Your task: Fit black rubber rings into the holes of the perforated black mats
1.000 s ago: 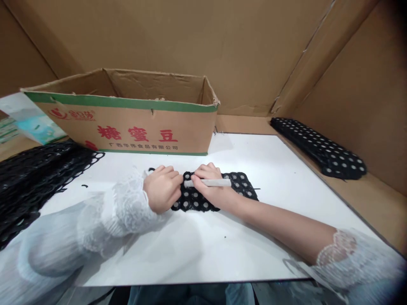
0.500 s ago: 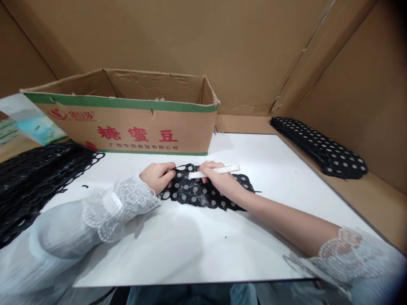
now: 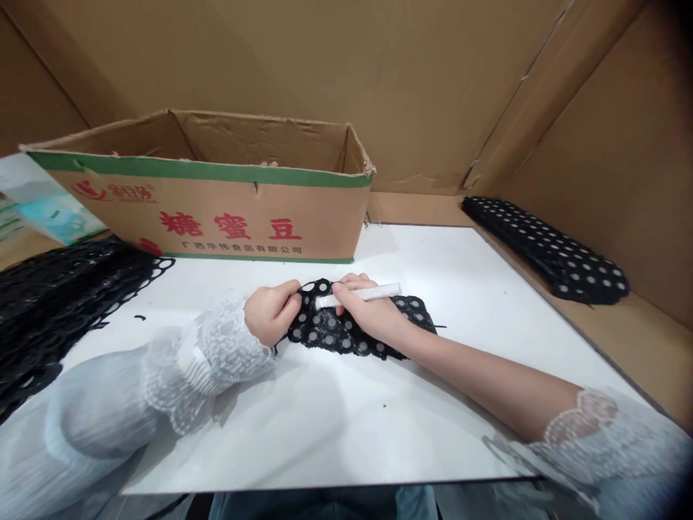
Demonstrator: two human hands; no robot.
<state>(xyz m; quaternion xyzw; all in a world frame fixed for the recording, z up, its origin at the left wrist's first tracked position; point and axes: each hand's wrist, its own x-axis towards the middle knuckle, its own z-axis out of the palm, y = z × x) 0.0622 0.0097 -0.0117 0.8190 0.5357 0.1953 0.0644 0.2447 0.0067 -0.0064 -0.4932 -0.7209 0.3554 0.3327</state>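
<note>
A black perforated sheet [image 3: 330, 334] with rows of pale round spots lies on the white board, between my hands. My left hand [image 3: 272, 312] pinches its left end, fingers curled into a fist. In my right hand [image 3: 364, 300] is a white pen-like stick [image 3: 379, 291], slanted with its lower left end on the upper part of the sheet. The right hand rests over the middle of the sheet and covers some of it.
Behind stands an open cardboard box [image 3: 260, 217] with red lettering. Black ring-edged sheets [image 3: 70, 296] are piled at the left, near a pale blue package [image 3: 54, 213]. A black spotted bundle [image 3: 546, 249] lies right of the white board [image 3: 433, 433]. Cardboard walls surround the back and right.
My left hand has turned and its fingers have closed more tightly at the sheet's left end. My right hand and the white stick have shifted slightly left.
</note>
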